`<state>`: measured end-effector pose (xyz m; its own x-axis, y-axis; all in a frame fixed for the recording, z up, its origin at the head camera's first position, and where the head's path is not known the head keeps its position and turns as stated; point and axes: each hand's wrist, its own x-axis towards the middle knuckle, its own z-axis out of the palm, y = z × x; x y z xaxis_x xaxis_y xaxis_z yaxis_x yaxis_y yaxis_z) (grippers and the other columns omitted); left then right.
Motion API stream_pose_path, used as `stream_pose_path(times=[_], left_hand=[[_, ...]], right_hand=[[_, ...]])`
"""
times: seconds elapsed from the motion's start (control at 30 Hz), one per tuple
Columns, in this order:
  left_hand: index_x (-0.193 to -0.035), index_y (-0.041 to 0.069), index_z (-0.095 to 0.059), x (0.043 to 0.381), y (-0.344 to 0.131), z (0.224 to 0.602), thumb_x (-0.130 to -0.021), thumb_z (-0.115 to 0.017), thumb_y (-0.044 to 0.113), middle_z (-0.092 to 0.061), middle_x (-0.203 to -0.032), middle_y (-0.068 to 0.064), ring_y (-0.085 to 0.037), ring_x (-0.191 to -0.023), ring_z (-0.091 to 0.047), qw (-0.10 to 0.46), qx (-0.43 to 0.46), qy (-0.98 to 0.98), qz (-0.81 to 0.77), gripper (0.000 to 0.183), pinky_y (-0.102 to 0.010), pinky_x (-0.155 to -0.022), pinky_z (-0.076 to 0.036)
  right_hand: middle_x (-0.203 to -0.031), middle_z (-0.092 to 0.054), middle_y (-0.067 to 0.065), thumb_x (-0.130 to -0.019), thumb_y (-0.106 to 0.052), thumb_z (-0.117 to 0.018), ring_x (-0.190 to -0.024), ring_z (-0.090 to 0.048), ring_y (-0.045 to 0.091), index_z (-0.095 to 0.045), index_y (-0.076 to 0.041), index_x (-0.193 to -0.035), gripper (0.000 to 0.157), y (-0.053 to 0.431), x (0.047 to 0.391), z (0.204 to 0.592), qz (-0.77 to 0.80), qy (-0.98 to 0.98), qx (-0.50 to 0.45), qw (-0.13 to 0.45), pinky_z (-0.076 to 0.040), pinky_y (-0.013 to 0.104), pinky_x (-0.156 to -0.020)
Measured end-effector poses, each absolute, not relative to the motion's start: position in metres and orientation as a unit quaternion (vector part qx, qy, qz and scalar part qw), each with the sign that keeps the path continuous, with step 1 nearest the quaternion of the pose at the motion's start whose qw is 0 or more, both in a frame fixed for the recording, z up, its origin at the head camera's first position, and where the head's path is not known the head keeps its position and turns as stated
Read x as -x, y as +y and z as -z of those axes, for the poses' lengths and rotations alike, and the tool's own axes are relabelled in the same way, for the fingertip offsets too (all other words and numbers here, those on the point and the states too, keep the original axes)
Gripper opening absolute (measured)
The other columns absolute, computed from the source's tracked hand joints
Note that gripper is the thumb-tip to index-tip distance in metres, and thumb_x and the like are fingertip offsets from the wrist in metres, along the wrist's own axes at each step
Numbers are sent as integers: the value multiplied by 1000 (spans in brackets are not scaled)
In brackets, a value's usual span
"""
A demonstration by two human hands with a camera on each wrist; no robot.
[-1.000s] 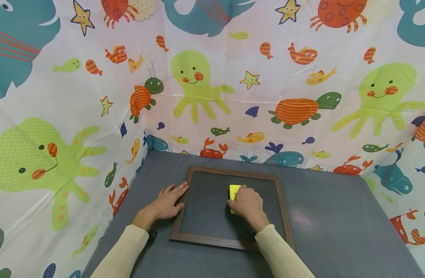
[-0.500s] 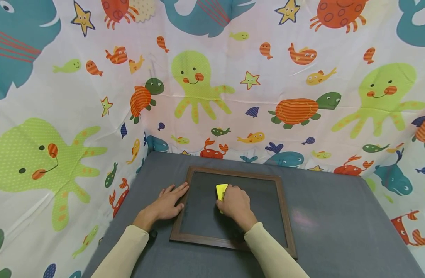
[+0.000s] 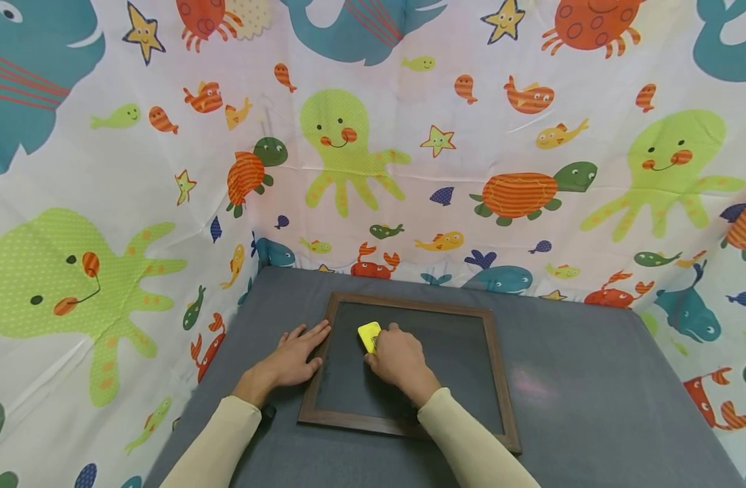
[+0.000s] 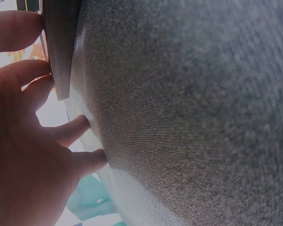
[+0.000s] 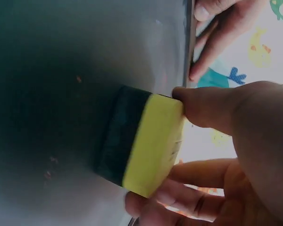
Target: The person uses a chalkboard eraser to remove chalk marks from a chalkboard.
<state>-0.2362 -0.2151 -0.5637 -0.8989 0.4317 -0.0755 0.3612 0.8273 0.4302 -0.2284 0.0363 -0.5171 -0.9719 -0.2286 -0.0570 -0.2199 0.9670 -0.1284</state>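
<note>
A blackboard (image 3: 452,366) in a brown wooden frame lies flat on the grey table. My right hand (image 3: 400,359) grips a yellow board eraser (image 3: 369,335) between thumb and fingers, over the left half of the board. In the right wrist view the eraser's dark pad (image 5: 122,136) faces the board surface. My left hand (image 3: 291,356) lies at the board's left edge, fingers spread and fairly straight. Its fingertips touch the wooden frame (image 4: 61,47), while other fingers rest on the grey cloth in the left wrist view.
Grey cloth (image 3: 592,393) covers the table around the board. A white curtain (image 3: 409,156) printed with sea animals rises at the back and along both sides. Faint small marks show on the board surface in the right wrist view.
My right hand has slid leftward across the board with the eraser, which has also turned so its top leans left. The left hand and the frame hold still.
</note>
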Motion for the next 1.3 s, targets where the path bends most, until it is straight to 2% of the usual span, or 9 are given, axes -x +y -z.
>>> stream_pose_path(times=[0.3,0.5,0.73,0.97,1.3], left_hand=[[-160,19,-30,235,-217,564,-98,-61,26,-22,-168,4,-48,-150,-20,85,-206,953,-205,69,-75,-112,-15],[-160,19,-29,235,-217,564,-99,-60,26,-21,-168,4,-48,-151,-19,91,-205,952,-207,69,-75,-113,-14],[-160,19,-28,237,-217,565,-99,-59,27,-19,-168,4,-46,-151,-18,91,-207,953,-202,69,-74,-114,-14],[-161,20,-27,237,-217,565,-100,-58,27,-19,-169,5,-46,-152,-17,92,-208,954,-196,69,-74,-114,-12],[-161,20,-27,236,-218,564,-99,-59,28,-19,-169,5,-47,-151,-18,90,-214,952,-199,70,-75,-113,-13]], right_hand=[[-107,-58,9,-89,-47,-70,-87,-57,24,-63,-13,-133,57,29,223,521,25,986,163,41,-58,43,-73],[-122,-57,10,-91,-41,-69,-93,-52,27,-56,-20,-143,58,30,222,518,16,981,187,52,-56,43,-75],[-126,-57,10,-90,-33,-70,-90,-47,27,-56,-26,-143,55,31,219,513,-1,975,216,57,-52,41,-73],[-122,-57,9,-89,-27,-72,-88,-44,25,-56,-30,-144,58,35,211,510,5,969,239,65,-49,38,-71],[-118,-59,6,-82,-21,-80,-87,-43,23,-64,-32,-137,58,48,198,504,42,960,268,74,-44,35,-71]])
